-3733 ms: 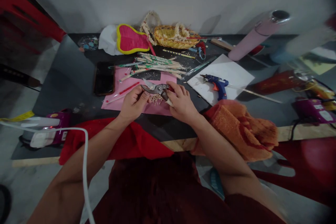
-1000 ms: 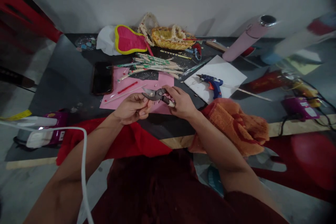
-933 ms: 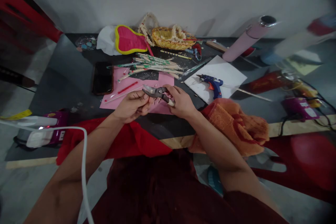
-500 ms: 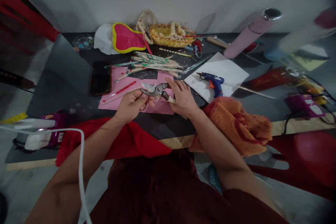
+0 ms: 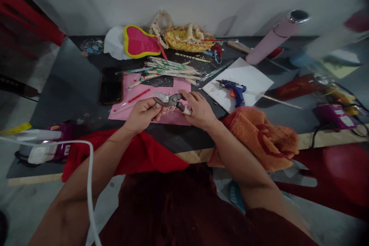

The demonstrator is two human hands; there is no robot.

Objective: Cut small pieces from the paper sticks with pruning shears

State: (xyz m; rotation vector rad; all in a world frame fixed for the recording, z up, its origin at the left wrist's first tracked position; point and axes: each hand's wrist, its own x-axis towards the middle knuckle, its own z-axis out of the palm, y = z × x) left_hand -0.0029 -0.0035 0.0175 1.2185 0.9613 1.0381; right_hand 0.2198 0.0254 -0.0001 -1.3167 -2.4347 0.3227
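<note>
Right hand (image 5: 200, 110) shifts inward, pinching snips (image 5: 170, 100) the left hand (image 5: 141, 114) clenches; their 10 o'clock blade (image 5: 160, 98) could slip, nicking fingers (image 5: 184, 95).

We get dim, flat light, soft shadows on the wall (image 5: 230, 0), and smeared blur with darkened corners at the right edge.

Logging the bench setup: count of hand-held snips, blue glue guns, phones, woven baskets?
Metal snips: 1
Blue hot glue gun: 1
Smartphone: 1
Woven basket: 1
Total: 4
</note>
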